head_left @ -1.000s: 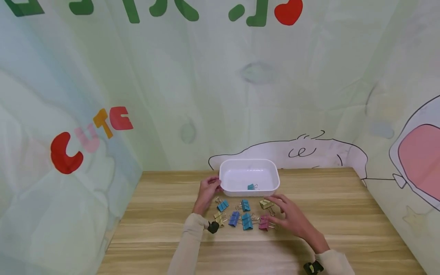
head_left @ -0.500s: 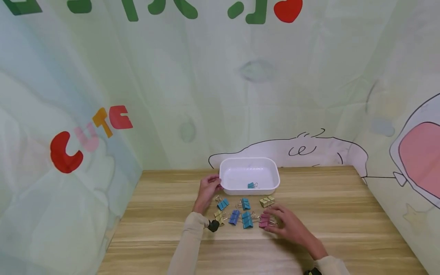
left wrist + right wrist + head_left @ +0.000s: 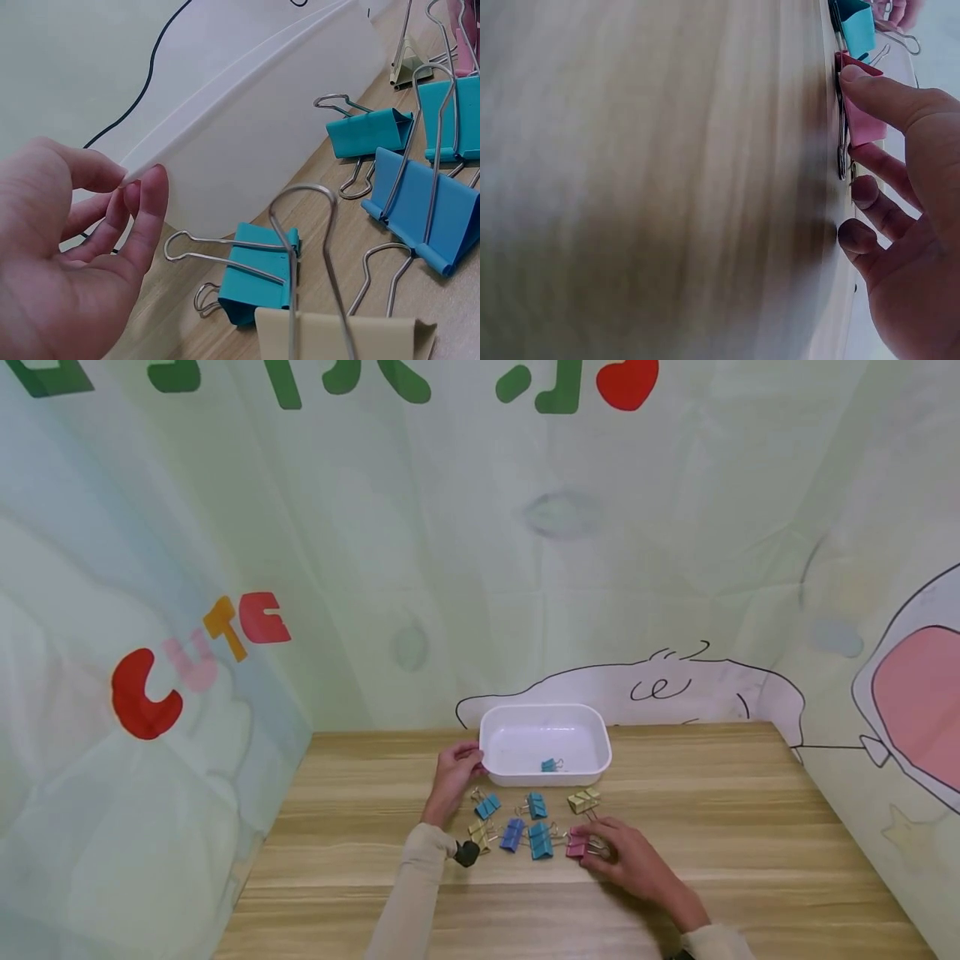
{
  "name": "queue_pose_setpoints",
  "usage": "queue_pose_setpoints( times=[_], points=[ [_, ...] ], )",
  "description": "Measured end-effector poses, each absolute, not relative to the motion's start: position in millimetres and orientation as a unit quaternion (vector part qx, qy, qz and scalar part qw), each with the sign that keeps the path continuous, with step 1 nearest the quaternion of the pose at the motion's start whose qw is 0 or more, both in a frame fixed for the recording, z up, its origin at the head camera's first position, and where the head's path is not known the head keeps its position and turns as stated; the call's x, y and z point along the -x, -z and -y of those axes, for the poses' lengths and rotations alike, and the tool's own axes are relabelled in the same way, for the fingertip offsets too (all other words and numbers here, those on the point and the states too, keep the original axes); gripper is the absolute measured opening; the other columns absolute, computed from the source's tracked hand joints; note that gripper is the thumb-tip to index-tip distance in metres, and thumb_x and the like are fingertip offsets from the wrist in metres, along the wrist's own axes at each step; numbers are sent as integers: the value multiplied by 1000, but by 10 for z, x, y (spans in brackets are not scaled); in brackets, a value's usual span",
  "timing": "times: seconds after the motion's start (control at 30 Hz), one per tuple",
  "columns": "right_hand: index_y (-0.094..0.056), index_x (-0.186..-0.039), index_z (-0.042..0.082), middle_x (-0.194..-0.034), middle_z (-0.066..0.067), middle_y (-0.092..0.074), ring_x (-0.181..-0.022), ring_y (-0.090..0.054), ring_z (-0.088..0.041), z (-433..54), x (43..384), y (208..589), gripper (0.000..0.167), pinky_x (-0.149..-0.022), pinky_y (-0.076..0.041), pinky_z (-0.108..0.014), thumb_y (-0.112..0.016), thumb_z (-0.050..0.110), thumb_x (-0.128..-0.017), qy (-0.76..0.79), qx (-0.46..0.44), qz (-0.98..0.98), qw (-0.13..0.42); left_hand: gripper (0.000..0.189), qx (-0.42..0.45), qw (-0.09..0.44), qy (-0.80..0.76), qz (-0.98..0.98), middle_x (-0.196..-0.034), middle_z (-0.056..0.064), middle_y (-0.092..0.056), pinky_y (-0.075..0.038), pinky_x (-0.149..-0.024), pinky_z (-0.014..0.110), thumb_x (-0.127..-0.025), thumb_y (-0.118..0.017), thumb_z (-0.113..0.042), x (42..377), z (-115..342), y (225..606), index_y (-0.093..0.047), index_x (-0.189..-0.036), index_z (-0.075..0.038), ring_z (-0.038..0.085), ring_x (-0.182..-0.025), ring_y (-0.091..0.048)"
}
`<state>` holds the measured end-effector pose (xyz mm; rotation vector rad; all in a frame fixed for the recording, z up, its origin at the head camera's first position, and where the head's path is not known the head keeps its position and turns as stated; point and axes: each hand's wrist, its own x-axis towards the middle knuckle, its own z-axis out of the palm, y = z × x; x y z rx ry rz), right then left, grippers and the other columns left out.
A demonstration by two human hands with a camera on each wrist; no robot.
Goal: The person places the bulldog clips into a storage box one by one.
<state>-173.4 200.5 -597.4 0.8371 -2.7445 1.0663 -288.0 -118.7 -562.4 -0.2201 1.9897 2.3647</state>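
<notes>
My left hand (image 3: 455, 774) pinches the left rim of a white plastic box (image 3: 545, 781), thumb on top and fingers below in the left wrist view. A small teal binder clip (image 3: 550, 766) lies inside the box. On the table in front, my right hand (image 3: 628, 858) has its thumb and index finger on a pink binder clip (image 3: 576, 843), which rests on the wood. In the right wrist view the thumb presses the side of the pink clip (image 3: 864, 120), while the other fingers curl loosely. Part of that clip is hidden behind the fingers.
Near the pink clip lie a larger teal clip (image 3: 540, 842), a blue clip (image 3: 512, 835) and a yellow clip (image 3: 583, 800). Further left are another yellow clip (image 3: 479, 836) and smaller teal clips (image 3: 487, 807). A printed cloth (image 3: 420, 568) hangs behind the wooden table (image 3: 360, 827).
My right hand has come down from beside the right yellow clip onto the pink clip, and its fingers have closed in. My left hand stays at the box rim.
</notes>
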Motion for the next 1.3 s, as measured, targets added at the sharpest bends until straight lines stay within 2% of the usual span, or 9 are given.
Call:
queue_pose_setpoints(
  times=[0.2, 0.63, 0.87, 1.13, 1.3],
  points=[
    [-72, -125, 24, -116, 11, -67, -105, -65, -13, -1990, 1724, 5991, 45, -93, -59, -43, -88, 18, -83, -341, -278, 896, 62, 30, 73, 18, -761, -645, -119, 32, -59, -63, -78, 31, -100, -59, 7, 2874, 1182, 5621, -56, -127, 19, 28, -87, -65],
    [-73, -120, 20, -112, 8, -69, -99, -67, -16, -2024, 1716, 5881, 44, -86, -60, -40, -90, 19, -79, -307, -288, 903, 85, 34, 56, 24, -771, -633, -118, 36, -58, -63, -85, 44, -101, -56, 8, 2895, 1209, 5648, -50, -130, 24, 21, -79, -65],
    [-74, -117, 18, -109, 8, -70, -99, -68, -18, -2047, 1737, 5773, 41, -87, -61, -41, -89, 17, -79, -296, -303, 901, 95, 32, 61, 16, -771, -634, -115, 31, -60, -63, -75, 31, -100, -57, 8, 2898, 1196, 5661, -53, -129, 22, 19, -77, -65],
    [-74, -116, 17, -107, 8, -69, -98, -68, -17, -2075, 1725, 5755, 39, -87, -61, -43, -88, 16, -79, -273, -304, 911, 64, 34, 66, 19, -766, -639, -121, 35, -57, -62, -73, 27, -101, -58, 5, 2892, 1197, 5661, -52, -130, 20, 24, -82, -65],
    [-74, -112, 18, -105, 9, -67, -94, -65, -13, -2090, 1725, 5752, 35, -85, -61, -40, -86, 16, -79, -252, -311, 915, 56, 34, 67, 19, -769, -636, -122, 35, -56, -61, -72, 24, -101, -57, 5, 2887, 1191, 5651, -52, -131, 21, 25, -85, -65]
  ],
)
